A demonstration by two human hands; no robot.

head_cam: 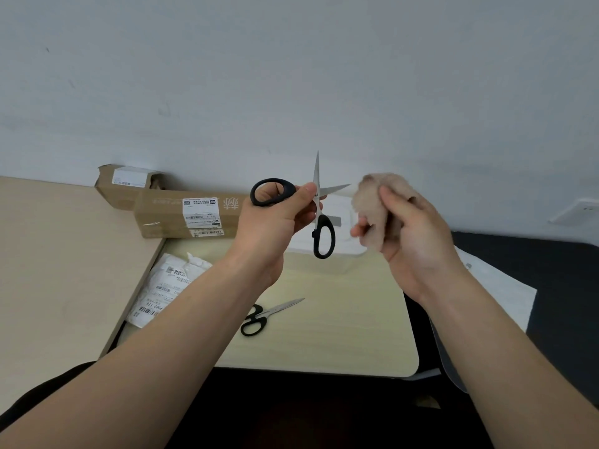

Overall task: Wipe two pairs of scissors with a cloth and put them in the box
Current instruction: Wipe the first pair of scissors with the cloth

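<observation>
Okay, head view. Pale wood-grain tabletop with a rounded corner in front of me, butted against a beige desk surface on the left and a black surface on the right. Plain grey-white wall behind, one white wall socket at far right.

Counts: two pairs of scissors, one cloth, two cardboard boxes, one white box, one mailer bag, one paper sheet.

My left hand pinches the black-handled steel scissors at the pivot, held up in the air. Blades are spread, one pointing up, one pointing right toward the cloth. One handle loop sits above my knuckles, the other hangs down. My right hand is curled round a bunched fluffy beige cloth, just beside the right-pointing blade tip; contact not clear.

Second pair of black-handled scissors lies flat on the pale tabletop, blades together, near my left forearm.

Shallow white translucent box sits on the tabletop behind the held scissors, by the wall. Long brown cardboard box with labels lies left of it; smaller torn brown cardboard box behind that. Crumpled white plastic mailer bag with barcodes lies at the tabletop's left edge. White paper sheet lies on the black surface.
</observation>
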